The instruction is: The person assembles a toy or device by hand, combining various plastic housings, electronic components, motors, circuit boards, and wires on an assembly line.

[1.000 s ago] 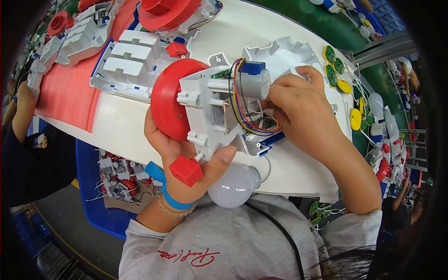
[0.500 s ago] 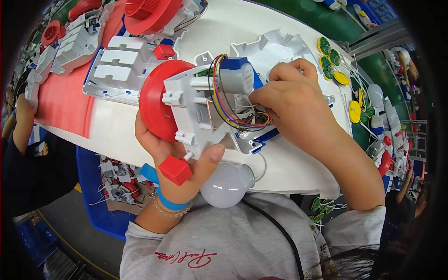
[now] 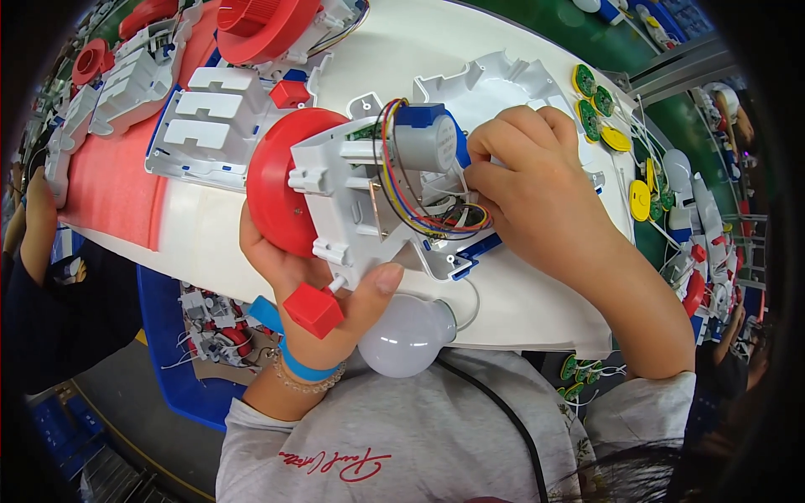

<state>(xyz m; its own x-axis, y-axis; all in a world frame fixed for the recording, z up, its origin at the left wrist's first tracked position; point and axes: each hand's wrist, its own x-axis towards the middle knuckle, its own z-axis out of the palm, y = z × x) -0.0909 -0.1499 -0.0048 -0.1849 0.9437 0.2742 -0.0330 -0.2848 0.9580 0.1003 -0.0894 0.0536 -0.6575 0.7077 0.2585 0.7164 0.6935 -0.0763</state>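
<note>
My left hand (image 3: 340,323) grips a white plastic frame (image 3: 327,197) from below, thumb on its near side. The frame carries a large red disc (image 3: 277,184) on its left. A small red cube (image 3: 314,310) sits on a stub at its near end. A round silver motor (image 3: 429,144) with a blue cap is mounted on it. Coloured wires (image 3: 402,201) loop down past the motor. Just right of the motor, my right hand (image 3: 541,189) has its fingers curled together; what they pinch is hidden. A white shell (image 3: 495,80) lies behind that hand.
A white bulb (image 3: 407,335) hangs at the table's near edge. Left are a white housing (image 3: 210,121) and another red disc assembly (image 3: 264,33). Green circuit boards (image 3: 587,121) and yellow discs (image 3: 640,199) lie right. A blue bin (image 3: 159,335) of parts stands below; a co-worker's arm (image 3: 38,222) is far left.
My right hand has shifted slightly, its fingertips drawing a little right from the motor and curling closer together. My left hand and the frame have barely moved.
</note>
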